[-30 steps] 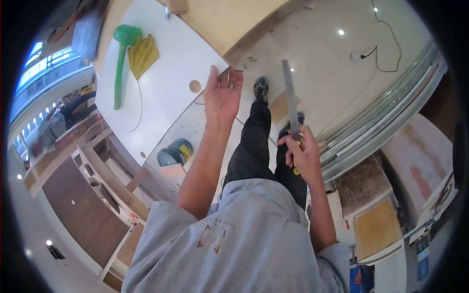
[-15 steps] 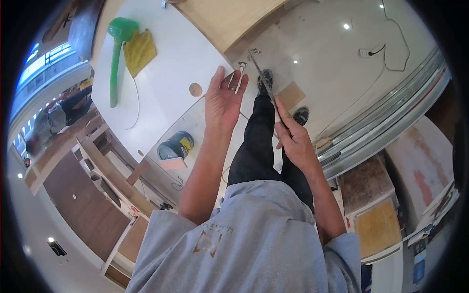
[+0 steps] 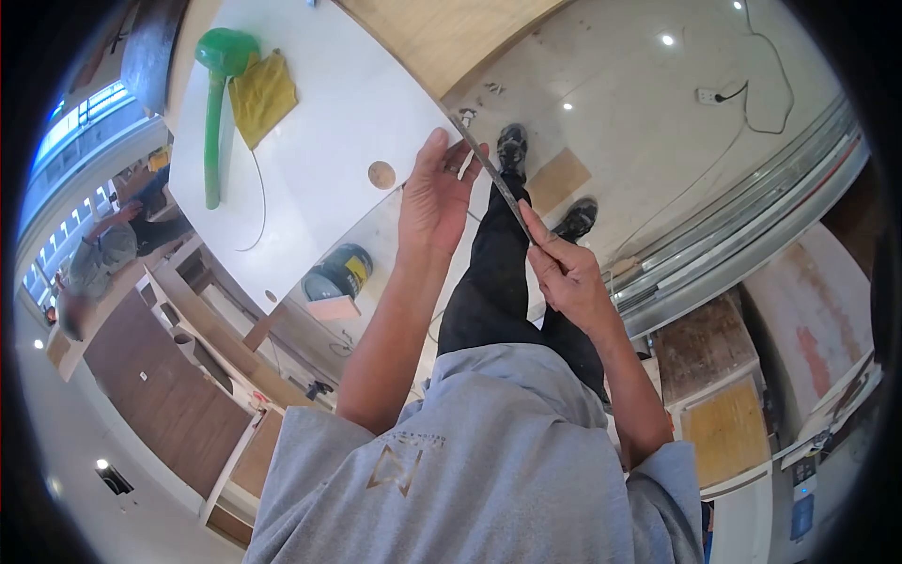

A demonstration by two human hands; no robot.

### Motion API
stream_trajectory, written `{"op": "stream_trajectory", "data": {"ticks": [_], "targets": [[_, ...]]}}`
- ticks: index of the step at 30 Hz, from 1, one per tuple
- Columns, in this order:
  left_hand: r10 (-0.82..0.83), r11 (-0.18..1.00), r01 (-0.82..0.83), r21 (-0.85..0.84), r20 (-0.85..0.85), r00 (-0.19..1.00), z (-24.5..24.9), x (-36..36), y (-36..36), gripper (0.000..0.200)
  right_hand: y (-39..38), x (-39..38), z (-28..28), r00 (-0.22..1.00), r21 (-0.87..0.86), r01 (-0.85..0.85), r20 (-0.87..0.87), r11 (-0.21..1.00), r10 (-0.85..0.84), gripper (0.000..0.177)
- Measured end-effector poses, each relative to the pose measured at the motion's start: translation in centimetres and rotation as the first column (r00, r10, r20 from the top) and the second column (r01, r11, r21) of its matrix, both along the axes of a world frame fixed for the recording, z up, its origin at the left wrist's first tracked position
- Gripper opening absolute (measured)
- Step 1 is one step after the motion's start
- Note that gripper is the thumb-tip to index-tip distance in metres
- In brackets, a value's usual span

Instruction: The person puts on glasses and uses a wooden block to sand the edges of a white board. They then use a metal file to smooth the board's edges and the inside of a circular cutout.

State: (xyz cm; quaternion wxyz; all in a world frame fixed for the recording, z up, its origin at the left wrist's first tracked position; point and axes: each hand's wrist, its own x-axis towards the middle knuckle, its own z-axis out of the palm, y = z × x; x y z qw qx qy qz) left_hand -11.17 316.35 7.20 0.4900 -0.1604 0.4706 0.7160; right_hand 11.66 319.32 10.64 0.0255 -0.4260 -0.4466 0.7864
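Observation:
A long thin dark tool [image 3: 500, 182], like a flat bar or file, is gripped at its lower end by my right hand [image 3: 564, 273]. Its far end reaches up to the fingertips of my left hand [image 3: 439, 202]. My left hand is palm up with its fingers curled around a small metal piece [image 3: 467, 117], whose end sticks out past the fingertips beside the tool's tip. The rest of that piece is hidden by the fingers and the tool. Both hands are beside the corner of a white board [image 3: 319, 103].
On the board lie a green mallet-shaped object [image 3: 214, 122] and a yellow cloth [image 3: 261, 99]. A dark can [image 3: 336, 273] stands below it. Metal profiles [image 3: 742, 226] lie at right, near a power socket [image 3: 707, 96]. Another person [image 3: 99, 258] is at far left.
The tool in my right hand has swung left, and its tip now meets the small metal piece at my left fingertips. The other person at left has shifted slightly.

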Motion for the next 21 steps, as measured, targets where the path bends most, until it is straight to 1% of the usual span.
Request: {"op": "stream_trajectory", "data": {"ticks": [1, 4, 6, 8, 9, 10, 11, 12, 15, 16, 19, 21], "targets": [[0.012, 1.0, -0.012, -0.006, -0.002, 1.0, 0.1, 0.0, 0.1, 0.013, 0.2, -0.4, -0.3, 0.999, 0.046, 0.022, -0.028, 0.999, -0.021, 0.056], [-0.014, 1.0, 0.014, 0.003, -0.022, 1.0, 0.1, -0.1, 0.2, 0.015, 1.3, -3.0, -1.0, 0.994, 0.17, 0.069, -0.1, 0.983, -0.052, 0.056], [-0.004, 1.0, 0.003, -0.024, -0.028, 1.0, 0.3, -0.1, 0.2, 0.018, 2.3, -5.3, -2.1, 0.985, 0.272, 0.101, -0.161, 0.957, -0.058, 0.055], [-0.011, 0.999, 0.01, -0.037, -0.026, 1.0, 0.5, 0.0, 0.4, 0.022, 3.2, -6.7, -2.5, 0.976, 0.293, 0.141, -0.204, 0.946, -0.082, 0.054], [-0.017, 0.999, 0.016, -0.04, -0.024, 1.0, 0.6, -0.1, 0.3, 0.025, 3.7, -7.2, -2.4, 0.971, 0.254, 0.157, -0.214, 0.954, -0.103, 0.054], [-0.021, 0.999, 0.02, -0.041, -0.023, 1.0, 0.5, -0.2, 0.3, 0.028, 4.2, -7.1, -1.9, 0.977, 0.184, 0.152, -0.178, 0.971, -0.119, 0.053], [-0.007, 1.0, 0.007, -0.025, -0.011, 1.0, 0.3, -0.2, 0.4, 0.027, 4.8, -6.9, -1.4, 0.981, 0.113, 0.15, -0.139, 0.982, -0.134, 0.052], [0.009, 1.0, -0.009, -0.013, 0.0, 1.0, 0.1, -0.3, 0.3, 0.025, 5.2, -5.8, -0.7, 0.99, 0.004, 0.132, -0.051, 0.991, -0.132, 0.052], [0.047, 0.999, -0.047, 0.007, 0.012, 0.999, -0.1, -0.4, 0.4, 0.021, 4.8, -2.2, -0.6, 0.995, -0.038, 0.086, 0.047, 0.996, -0.084, 0.051], [0.057, 0.998, -0.057, 0.012, 0.018, 0.998, -0.1, -0.2, 0.5, 0.019, 3.7, -1.0, -1.1, 0.997, 0.048, 0.083, 0.003, 0.995, -0.083, 0.05], [0.015, 1.0, -0.015, 0.027, -0.01, 1.0, -0.2, -0.4, -0.1, 0.017, 1.5, 0.3, -1.4, 0.995, 0.13, 0.08, -0.071, 0.988, -0.072, 0.051], [-0.014, 0.999, 0.014, 0.029, -0.019, 1.0, -0.1, -0.3, 0.0, 0.017, 0.6, -0.5, -1.8, 0.981, 0.179, 0.125, -0.168, 0.976, -0.094, 0.05]]}}
